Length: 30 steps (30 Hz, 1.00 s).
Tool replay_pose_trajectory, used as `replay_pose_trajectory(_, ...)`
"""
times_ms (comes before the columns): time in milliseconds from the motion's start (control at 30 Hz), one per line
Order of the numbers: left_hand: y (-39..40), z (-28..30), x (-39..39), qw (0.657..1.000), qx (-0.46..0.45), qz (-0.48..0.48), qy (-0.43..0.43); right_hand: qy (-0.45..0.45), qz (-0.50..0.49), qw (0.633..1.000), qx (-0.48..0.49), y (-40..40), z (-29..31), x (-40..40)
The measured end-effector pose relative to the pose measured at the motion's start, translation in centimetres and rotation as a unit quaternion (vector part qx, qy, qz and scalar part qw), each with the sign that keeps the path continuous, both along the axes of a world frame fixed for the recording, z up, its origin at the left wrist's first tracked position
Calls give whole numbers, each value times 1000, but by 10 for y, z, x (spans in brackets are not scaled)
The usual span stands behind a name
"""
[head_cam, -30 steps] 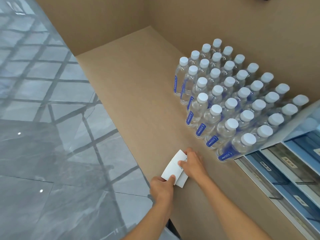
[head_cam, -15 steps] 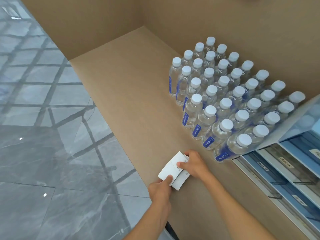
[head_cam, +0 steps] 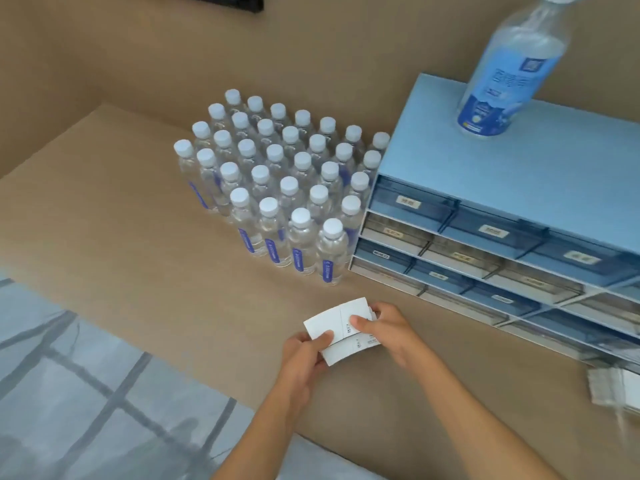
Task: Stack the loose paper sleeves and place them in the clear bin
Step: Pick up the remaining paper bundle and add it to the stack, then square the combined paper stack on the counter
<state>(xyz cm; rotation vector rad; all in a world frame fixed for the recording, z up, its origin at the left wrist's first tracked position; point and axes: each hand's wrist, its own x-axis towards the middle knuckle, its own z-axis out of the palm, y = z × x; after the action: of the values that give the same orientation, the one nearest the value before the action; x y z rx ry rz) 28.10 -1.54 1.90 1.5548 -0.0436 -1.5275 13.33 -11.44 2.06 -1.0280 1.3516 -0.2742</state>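
Both hands hold a small stack of flat white paper sleeves just above the cardboard-covered table. My left hand pinches the stack's near left corner with the thumb on top. My right hand grips its right end, fingers over the top sleeve. The sleeves lie slightly offset from one another, the lower one showing below the upper. At the far right edge lies a blurred clear container with white contents; I cannot tell what it holds.
Several small water bottles with white caps stand in a block behind the hands. A blue drawer cabinet sits to the right, a large bottle on top. The table's front edge drops to a tiled floor on the left.
The view has swung to the right, bringing the drawer cabinet and the large bottle into sight. The hands still hold the sleeves and have shifted them slightly against each other.
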Motion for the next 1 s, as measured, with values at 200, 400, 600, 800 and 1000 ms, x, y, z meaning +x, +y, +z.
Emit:
replay_pose_trajectory(200, -13, -2, -70, 987, -18, -156, -33, -27, -127, 992, -5, 34, 4, -95)
replay_pose_trajectory(400, -2, -9, -148, 968, -29, -234, -86, -27, -212, 977, -14, 78, -9, -180)
replay_pose_trajectory(600, 19, -9, -193, 936, -78, -295, -173, -16, -205, 974, -95, 116, -22, -229)
replay_pose_trajectory(800, 23, -10, -204, 909, -166, -317, -214, 23, -210, 961, -178, 131, -31, -238)
replay_pose_trajectory(1000, 23, -26, -204, 876, -223, -331, -270, 51, -203, 953, -220, 131, -36, -233)
